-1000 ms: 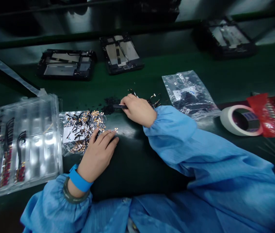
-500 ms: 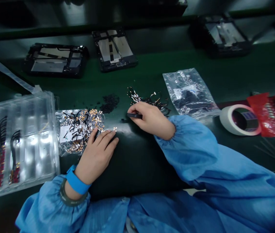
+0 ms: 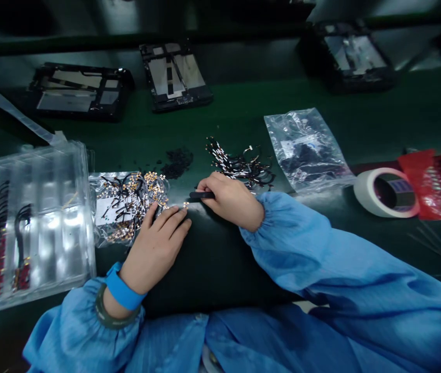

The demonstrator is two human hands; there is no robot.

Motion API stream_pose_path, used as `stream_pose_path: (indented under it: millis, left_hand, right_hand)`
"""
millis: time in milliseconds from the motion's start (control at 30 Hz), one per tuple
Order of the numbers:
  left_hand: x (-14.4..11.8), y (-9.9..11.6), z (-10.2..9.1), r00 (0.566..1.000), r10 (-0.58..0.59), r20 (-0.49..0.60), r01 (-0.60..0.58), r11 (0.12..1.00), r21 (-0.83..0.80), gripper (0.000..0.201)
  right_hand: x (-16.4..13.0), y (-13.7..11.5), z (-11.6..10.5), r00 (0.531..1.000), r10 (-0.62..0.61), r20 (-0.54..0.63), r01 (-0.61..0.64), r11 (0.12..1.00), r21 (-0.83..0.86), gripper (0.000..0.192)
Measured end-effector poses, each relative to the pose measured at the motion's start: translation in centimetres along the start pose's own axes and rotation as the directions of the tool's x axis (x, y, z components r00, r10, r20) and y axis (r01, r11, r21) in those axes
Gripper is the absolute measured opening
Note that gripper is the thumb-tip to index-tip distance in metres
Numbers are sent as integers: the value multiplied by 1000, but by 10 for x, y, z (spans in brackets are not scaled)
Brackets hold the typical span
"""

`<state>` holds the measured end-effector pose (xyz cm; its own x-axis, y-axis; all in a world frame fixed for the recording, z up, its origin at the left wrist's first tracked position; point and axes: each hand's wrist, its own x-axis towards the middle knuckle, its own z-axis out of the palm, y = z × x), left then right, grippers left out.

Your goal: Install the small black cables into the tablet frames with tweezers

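Lying between both hands, a small gold-ended connector (image 3: 185, 205) sits on bare dark mat (image 3: 220, 259), with open room toward the near edge and clutter on the far side. Black tweezers (image 3: 200, 195) lie nearly level, long axis left-right, tips pointing left at the connector. Right hand (image 3: 230, 199), fingers curled, pinches the tweezers. Left hand (image 3: 154, 248) rests flat, fingers together, holding nothing, fingertips touching the bag (image 3: 127, 207) of connectors beside the tray (image 3: 29, 228).

Left hand (image 3: 154, 248) flat, fingers extended; right hand (image 3: 230, 199) curled in pinch grip.
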<state>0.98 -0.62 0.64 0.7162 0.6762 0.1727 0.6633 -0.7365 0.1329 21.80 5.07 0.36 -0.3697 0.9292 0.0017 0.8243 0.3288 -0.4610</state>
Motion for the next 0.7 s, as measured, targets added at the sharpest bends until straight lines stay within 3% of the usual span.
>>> stream_pose_path:
  millis: [200, 700]
  left_hand:
    - [0, 1, -1, 1000, 12, 7, -12, 1000, 23, 28]
    - [-2, 4, -3, 1000, 14, 26, -14, 999, 32, 30]
  right_hand:
    - [-7, -6, 10, 982, -188, -23, 188, 982, 29, 12]
    - [-8, 1, 20, 898, -427, -110, 408, 899, -157, 24]
